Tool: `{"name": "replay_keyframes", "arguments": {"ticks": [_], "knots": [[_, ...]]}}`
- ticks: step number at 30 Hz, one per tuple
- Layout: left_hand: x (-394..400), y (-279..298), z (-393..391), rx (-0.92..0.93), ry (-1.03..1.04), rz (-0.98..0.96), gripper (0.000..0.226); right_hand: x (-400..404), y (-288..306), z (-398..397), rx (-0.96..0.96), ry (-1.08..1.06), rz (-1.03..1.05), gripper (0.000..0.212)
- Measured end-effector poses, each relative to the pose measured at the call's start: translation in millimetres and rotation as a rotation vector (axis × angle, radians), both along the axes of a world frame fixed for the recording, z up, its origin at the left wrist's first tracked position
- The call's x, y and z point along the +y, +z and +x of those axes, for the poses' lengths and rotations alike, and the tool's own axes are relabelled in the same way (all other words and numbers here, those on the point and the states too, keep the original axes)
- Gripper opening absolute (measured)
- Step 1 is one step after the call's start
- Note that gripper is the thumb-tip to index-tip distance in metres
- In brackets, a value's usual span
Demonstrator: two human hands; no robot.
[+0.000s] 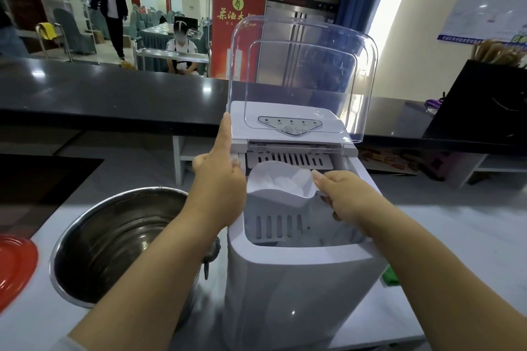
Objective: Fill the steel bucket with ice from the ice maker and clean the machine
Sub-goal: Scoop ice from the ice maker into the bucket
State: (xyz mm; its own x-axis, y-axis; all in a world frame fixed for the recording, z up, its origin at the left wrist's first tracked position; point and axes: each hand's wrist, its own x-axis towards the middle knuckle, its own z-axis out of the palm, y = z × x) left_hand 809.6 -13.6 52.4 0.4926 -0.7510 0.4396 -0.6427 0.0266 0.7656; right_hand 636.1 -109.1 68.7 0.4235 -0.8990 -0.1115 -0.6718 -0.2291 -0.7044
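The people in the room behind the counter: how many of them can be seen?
2. One standing person is at the far left in a dark jacket. One seated person is beside the red banner, behind the black counter. Others may be hidden behind the banner.

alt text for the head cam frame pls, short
A person's right hand grips a white scoop loaded with ice over the open ice maker, while the left hand points one straight finger up against the raised clear lid. A steel bucket with no ice visible inside stands just left of the machine on the counter.
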Motion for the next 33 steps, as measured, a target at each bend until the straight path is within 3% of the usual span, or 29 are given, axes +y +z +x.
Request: {"name": "replay_keyframes", "arguments": {"ticks": [5, 17, 26, 33], "knots": [[2.7, -3.0, -4.4, 0.197, -0.053, 0.016, 0.071, 3.6, 3.6, -4.0, -0.132, -0.061, -0.083, 0.038], [29.6, -2.6, 0.1, 0.229, 0.018, -0.092, 0.045, 21.7, 13.7, 3.4, -0.359, -0.108, -0.187, 0.049], [74.5, -18.8, 40.2, -0.067, 0.205, -0.064, 0.015, 56.1, 26.1, 34.6, -0.303, 0.011, -0.264, 0.049], [98.6, -48.8, 89.7, -0.232, 0.350, 0.181, 0.025, 75.3, 25.8, 67.2, -0.191, 0.124, -0.487, 0.050]]}}
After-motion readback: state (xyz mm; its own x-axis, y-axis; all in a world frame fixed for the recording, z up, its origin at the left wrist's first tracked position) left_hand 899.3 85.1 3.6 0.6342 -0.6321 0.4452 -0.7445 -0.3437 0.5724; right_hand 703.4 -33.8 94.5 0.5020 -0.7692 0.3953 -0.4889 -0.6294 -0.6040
